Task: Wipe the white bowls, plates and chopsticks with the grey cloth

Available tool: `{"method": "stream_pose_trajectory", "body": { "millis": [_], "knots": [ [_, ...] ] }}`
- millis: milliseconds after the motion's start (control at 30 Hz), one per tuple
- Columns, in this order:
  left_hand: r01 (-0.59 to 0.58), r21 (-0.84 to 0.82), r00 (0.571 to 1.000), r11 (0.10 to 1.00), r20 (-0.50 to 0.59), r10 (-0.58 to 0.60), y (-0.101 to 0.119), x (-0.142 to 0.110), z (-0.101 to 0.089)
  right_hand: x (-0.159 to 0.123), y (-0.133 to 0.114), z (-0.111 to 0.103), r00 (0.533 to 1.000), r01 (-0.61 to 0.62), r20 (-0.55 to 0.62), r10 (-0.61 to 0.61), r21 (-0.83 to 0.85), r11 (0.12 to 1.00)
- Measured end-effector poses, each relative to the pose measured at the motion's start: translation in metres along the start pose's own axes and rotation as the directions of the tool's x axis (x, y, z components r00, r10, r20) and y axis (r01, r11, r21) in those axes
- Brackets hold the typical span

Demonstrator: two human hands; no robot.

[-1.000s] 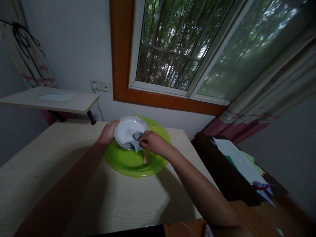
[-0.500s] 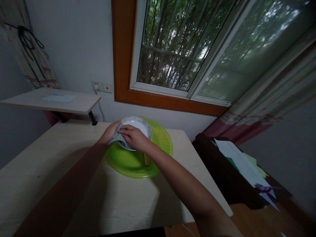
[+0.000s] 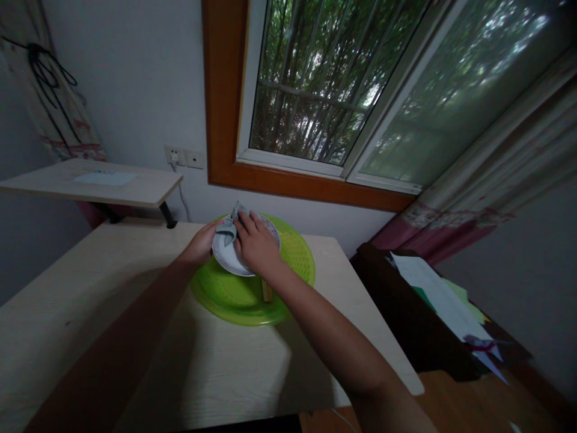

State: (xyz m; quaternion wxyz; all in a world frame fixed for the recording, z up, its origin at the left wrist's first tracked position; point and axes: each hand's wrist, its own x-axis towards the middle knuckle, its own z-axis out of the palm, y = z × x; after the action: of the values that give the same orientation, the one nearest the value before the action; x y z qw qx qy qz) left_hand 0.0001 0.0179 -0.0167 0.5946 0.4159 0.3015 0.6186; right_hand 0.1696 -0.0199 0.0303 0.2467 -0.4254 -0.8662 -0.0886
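A white plate [image 3: 231, 260] with a patterned rim is held above a round green basin [image 3: 225, 304]. At its left edge, my left hand [image 3: 202, 242] grips the rim, the fingers partly hidden beneath. My right hand [image 3: 258, 242] presses a grey cloth [image 3: 229, 230] against the plate's upper part, its fingers bent over the cloth. Inside the basin, near my right wrist, lies a small yellowish bundle of sticks [image 3: 267, 291], perhaps chopsticks, partly covered by my arm.
The basin rests on a light wooden table [image 3: 234, 355]. A raised shelf [image 3: 148, 191] with a paper stands at the back left. Behind are a wall socket [image 3: 175, 156] and a window [image 3: 315, 90]. Papers [image 3: 442, 294] lie on dark furniture at the right.
My right hand has slid the cloth up and to the right, from the plate's lower left to its far edge. My left hand stays at the left rim.
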Motion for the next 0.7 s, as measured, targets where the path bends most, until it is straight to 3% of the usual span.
{"method": "stream_pose_trajectory", "body": {
  "millis": [167, 333, 533, 700],
  "knots": [
    [-0.004, 0.112, 0.999, 0.994, -0.044, 0.009, 0.005, -0.005, -0.003, -0.006, 0.009, -0.011, 0.991, -0.133, 0.016, 0.135, -0.086, 0.987],
    [-0.026, 0.157, 0.99, 0.987, -0.13, 0.046, 0.006, -0.007, -0.002, -0.02, 0.023, -0.026, 0.979, -0.177, 0.063, 0.192, -0.189, 0.966],
    [-0.039, 0.205, 0.981, 0.978, -0.18, 0.077, 0.005, -0.008, -0.003, -0.04, 0.026, -0.047, 0.971, -0.127, 0.17, 0.167, -0.227, 0.966],
    [-0.06, 0.281, 0.981, 0.958, -0.162, 0.109, 0.002, -0.005, -0.007, -0.047, 0.017, -0.051, 0.95, -0.015, 0.309, 0.042, -0.09, 0.996]
  ]
}}
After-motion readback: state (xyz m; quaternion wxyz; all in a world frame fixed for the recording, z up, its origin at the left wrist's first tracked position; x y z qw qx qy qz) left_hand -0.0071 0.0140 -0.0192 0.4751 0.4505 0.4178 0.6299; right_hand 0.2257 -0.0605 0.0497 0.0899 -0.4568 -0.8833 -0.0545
